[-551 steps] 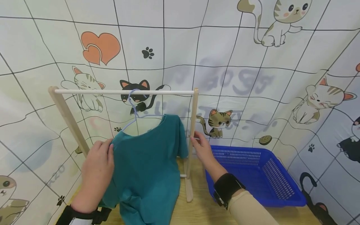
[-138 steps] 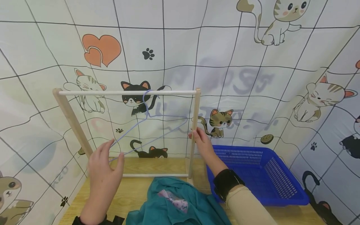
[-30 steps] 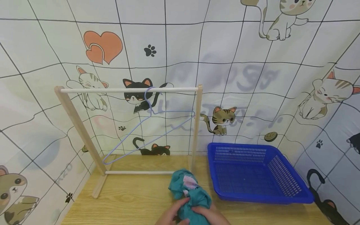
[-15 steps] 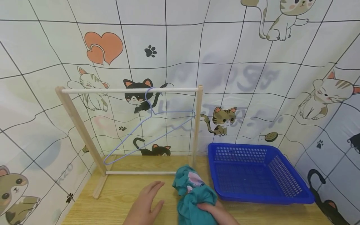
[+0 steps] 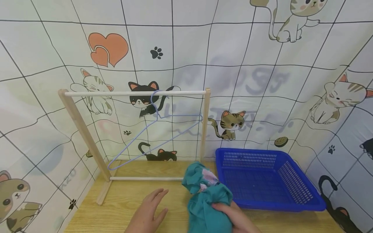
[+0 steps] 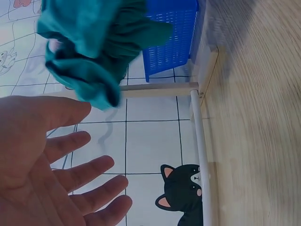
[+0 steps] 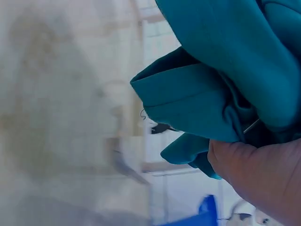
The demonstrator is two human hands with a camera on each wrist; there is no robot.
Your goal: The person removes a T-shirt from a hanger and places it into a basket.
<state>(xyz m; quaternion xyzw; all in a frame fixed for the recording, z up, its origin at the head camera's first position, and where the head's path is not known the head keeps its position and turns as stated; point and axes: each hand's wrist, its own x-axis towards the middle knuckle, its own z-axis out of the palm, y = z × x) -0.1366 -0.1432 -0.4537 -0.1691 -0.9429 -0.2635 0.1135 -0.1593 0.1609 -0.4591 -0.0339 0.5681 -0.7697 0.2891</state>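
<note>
A bunched teal T-shirt (image 5: 208,207) with a pale pink printed patch is held up off the table by my right hand (image 5: 236,216), whose thumb presses into the folds. Close by the blue basket's near left corner, the shirt hides part of the rack's right leg. To the left, my left hand (image 5: 150,212) hovers apart from the shirt, and the left wrist view shows its fingers (image 6: 87,170) spread and holding nothing. On the rack's top bar hangs a bare lavender wire hanger (image 5: 132,142), tilted down to the left.
The wooden garment rack (image 5: 78,129) stands on the wood-grain table (image 5: 125,197) at the back left. At the right sits a blue perforated plastic basket (image 5: 253,181). A white wall covering (image 5: 189,45) with cat drawings closes off the back and sides.
Earlier the shirt hung on the hanger; then it lay on the table and both hands bunched it. The left hand has since let go, and the right hand carries the shirt rightward.
</note>
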